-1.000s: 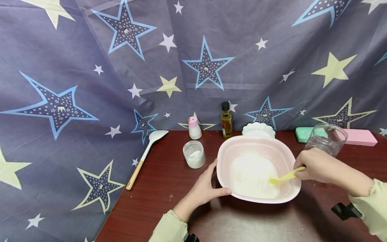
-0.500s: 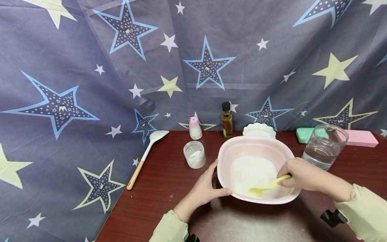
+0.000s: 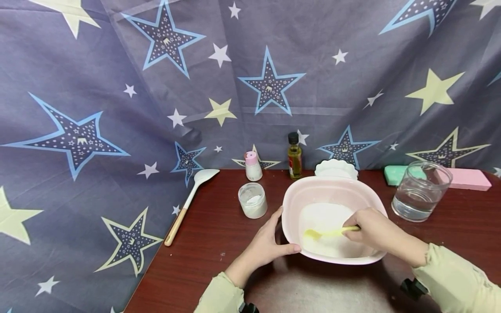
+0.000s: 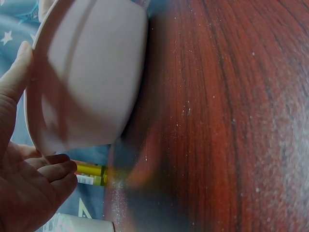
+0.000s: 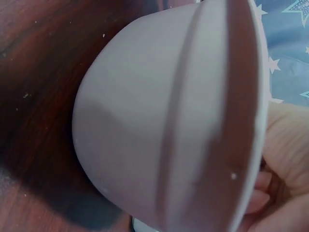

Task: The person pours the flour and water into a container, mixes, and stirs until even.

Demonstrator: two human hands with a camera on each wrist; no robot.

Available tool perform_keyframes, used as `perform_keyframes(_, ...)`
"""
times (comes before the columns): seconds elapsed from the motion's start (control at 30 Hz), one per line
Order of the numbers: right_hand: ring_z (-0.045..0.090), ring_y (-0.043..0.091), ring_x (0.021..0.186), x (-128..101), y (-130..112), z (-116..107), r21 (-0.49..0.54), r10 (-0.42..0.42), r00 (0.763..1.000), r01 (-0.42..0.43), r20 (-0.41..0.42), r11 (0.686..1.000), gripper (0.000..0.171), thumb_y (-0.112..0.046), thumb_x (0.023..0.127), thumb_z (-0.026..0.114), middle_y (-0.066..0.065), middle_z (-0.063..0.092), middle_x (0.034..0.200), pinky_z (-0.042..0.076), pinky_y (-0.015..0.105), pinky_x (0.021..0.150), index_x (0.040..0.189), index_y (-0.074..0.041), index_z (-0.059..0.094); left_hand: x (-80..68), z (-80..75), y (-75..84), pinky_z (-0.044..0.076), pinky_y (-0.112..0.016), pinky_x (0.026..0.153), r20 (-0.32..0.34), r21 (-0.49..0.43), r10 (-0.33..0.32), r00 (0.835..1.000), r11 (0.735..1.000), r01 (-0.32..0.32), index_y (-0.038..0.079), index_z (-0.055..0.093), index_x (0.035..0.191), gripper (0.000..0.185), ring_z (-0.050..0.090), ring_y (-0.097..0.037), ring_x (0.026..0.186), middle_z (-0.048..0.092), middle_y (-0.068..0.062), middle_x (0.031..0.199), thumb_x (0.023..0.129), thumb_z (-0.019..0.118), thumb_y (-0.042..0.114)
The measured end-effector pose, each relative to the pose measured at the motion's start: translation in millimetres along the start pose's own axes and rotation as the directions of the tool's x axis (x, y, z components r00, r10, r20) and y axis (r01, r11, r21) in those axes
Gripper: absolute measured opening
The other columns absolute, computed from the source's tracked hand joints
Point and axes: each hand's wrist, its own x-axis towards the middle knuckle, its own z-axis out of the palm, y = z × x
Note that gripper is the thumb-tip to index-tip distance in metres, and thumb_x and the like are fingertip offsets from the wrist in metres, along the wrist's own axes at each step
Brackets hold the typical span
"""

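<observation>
A pale pink basin [image 3: 291,234] stands on the table with white powder [image 3: 322,214] in its bottom. My left hand [image 3: 263,244] holds the basin's left side, thumb at the front rim and fingers at the outer wall; in the left wrist view the fingertips [image 4: 67,166] meet the rim. Over the basin, my right hand [image 3: 372,228] grips a small yellow spoon [image 3: 330,233] by its handle. The spoon's head lies in the powder toward the left. In the right wrist view the basin wall [image 5: 135,106] hides the spoon.
Behind stand an open jar of white powder [image 3: 252,206], a pink-capped shaker [image 3: 253,169], an oil bottle [image 3: 295,161] and a scalloped white dish [image 3: 335,168]. A glass of water [image 3: 416,200] is at right, near green [image 3: 395,174] and pink blocks [image 3: 467,178]. A white ladle [image 3: 188,204] lies left.
My right hand has moved left over the basin, carrying the yellow spoon's head from the right side of the powder to the left. My left hand and the basin stay put.
</observation>
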Motion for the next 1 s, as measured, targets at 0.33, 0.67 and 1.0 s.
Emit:
perform_keyframes(0.33, 0.055, 0.010, 0.059, -1, 6, -6, -0.158, 0.155, 0.982, -0.171, -0.106, 0.973, 0.003, -0.010, 0.076, 0.077, -0.004, 0.070, 0.072, 0.049, 0.037, 0.057, 0.078, -0.008, 0.078, -0.1, 1.4, -0.2, 0.033, -0.040, 0.111, 0.003, -0.003, -0.003, 1.000, 1.000, 0.003, 0.010, 0.025, 0.154, 0.106, 0.037, -0.016, 0.138, 0.033, -0.005, 0.155, 0.073, 0.087, 0.034)
perform_keyframes(0.67, 0.052, 0.012, 0.055, -6, 18, -28, -0.192, 0.211, 0.976, -0.218, -0.057, 0.957, 0.009, -0.009, 0.077, 0.075, -0.007, 0.065, 0.065, 0.044, 0.034, 0.052, 0.069, -0.015, 0.075, 0.3, 1.2, 1.0, 0.032, -0.041, 0.111, 0.003, 0.005, -0.009, 1.000, 1.000, 0.009, 0.010, 0.025, 0.154, 0.106, 0.035, -0.016, 0.139, 0.032, -0.005, 0.156, 0.073, 0.087, 0.034)
perform_keyframes(1.0, 0.042, 0.008, 0.055, -19, 24, -48, -0.193, 0.216, 0.976, -0.206, 0.031, 0.959, 0.010, -0.011, 0.075, 0.076, -0.013, 0.060, 0.062, 0.037, 0.030, 0.050, 0.069, -0.018, 0.075, 0.3, 1.1, -0.6, 0.032, -0.042, 0.111, -0.002, 0.003, -0.005, 1.000, 1.000, 0.005, 0.011, 0.025, 0.154, 0.106, 0.036, -0.016, 0.138, 0.034, -0.004, 0.155, 0.072, 0.087, 0.034)
